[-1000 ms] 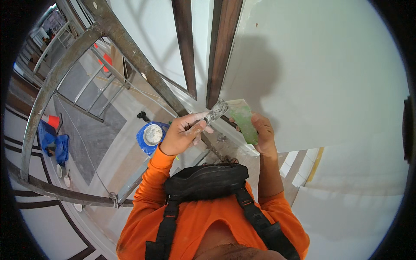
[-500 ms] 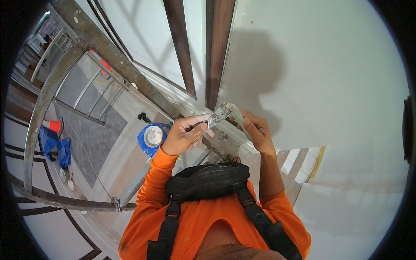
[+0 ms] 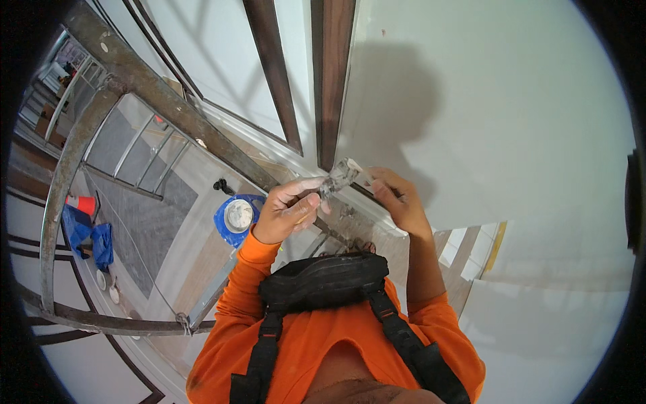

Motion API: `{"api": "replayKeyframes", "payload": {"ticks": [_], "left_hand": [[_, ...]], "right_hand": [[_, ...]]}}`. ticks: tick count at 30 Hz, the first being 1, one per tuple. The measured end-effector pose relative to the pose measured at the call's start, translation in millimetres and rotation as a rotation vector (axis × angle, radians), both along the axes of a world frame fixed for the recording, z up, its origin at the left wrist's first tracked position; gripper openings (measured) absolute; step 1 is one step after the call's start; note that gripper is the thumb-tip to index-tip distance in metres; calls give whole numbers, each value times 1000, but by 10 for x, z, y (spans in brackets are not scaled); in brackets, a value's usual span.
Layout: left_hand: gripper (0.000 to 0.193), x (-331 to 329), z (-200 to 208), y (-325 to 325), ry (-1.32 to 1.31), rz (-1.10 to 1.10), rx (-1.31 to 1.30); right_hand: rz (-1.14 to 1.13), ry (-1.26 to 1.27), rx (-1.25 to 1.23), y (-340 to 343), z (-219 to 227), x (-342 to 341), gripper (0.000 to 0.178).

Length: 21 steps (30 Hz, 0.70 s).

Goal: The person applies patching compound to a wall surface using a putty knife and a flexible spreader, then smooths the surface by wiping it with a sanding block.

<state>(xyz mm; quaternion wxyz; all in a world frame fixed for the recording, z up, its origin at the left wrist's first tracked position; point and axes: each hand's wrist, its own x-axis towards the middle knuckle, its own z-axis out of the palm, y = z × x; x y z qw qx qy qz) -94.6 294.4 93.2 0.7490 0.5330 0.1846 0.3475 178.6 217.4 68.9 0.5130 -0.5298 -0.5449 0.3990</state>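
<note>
The person is standing high on a scaffold, looking down past an orange long-sleeved shirt (image 3: pixel 323 350) and a black chest harness (image 3: pixel 323 283). The left hand (image 3: pixel 286 210) is curling shut, its fingers and thumb pinching the handle end of a putty knife (image 3: pixel 338 178) whose blade is smeared with pale filler. The knife is sitting between the two hands at chest height, slanting up toward the right, close in front of the white wall (image 3: pixel 484 121). The right hand (image 3: pixel 397 198) is meeting the blade end of the knife, fingers bending in toward it; whether it is gripping the blade itself or some small thing against it cannot be told from this view.

Just above the hands a dark brown vertical trim strip (image 3: pixel 330 74) is running up the wall, with a second slanted one (image 3: pixel 272 74) to its left. A rusty scaffold pipe (image 3: pixel 168 101) is crossing diagonally on the left. Far below, on the floor, a blue bucket (image 3: pixel 235 217) holding white material is sitting just left of the left hand in the picture, and an orange traffic cone (image 3: pixel 82 203) and a blue cloth (image 3: pixel 86 237) are lying farther left
</note>
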Motion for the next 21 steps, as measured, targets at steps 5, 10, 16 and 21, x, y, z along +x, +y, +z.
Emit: {"api": "replayKeyframes", "payload": {"ticks": [5,10,16,21], "left_hand": [[33,118,-125,56,165,245,368],[30,180,-148,64,238,245,471],[27,181,-128,86,311,249,600],[24,209,-230,118,262,258,653]], "right_hand": [[-64,864,-180,-112,61,-111,53],[17,939,-268,-142,202,-186,57],[125,916,-320,-135,331,-108,57],[151,871,-304,-191,384,-40,57]]}}
